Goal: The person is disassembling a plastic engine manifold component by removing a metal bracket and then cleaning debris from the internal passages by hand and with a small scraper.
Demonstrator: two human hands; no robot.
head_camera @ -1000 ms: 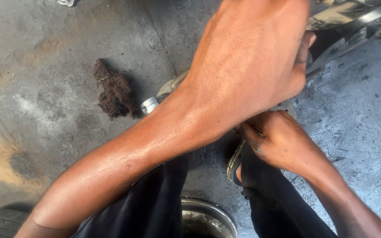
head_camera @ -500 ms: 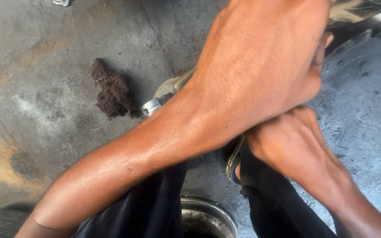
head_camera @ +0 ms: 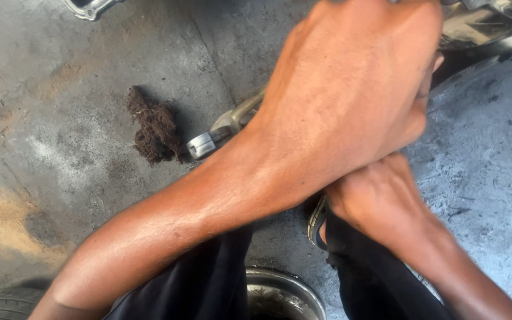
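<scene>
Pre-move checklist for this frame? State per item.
1. Left hand in view: ok, fist closed, crossing above the right.
2. What the left hand grips: cannot tell, hidden by the fist.
3. Right hand in view: ok, tucked under the left wrist; grip cannot tell.
4. Metal tool on the concrete floor: ok, lies partly under the forearm.
5. Brown fibrous clump: ok, beside the tool's end.
6. Metal bowl between the knees: contents cannot tell.

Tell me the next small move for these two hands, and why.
Probably lift the left hand aside a little. It crosses over the right hand and hides whatever both work on, so neither grip can be checked. The metal tool beside the brown fibre clump lies close by on the concrete floor.
</scene>
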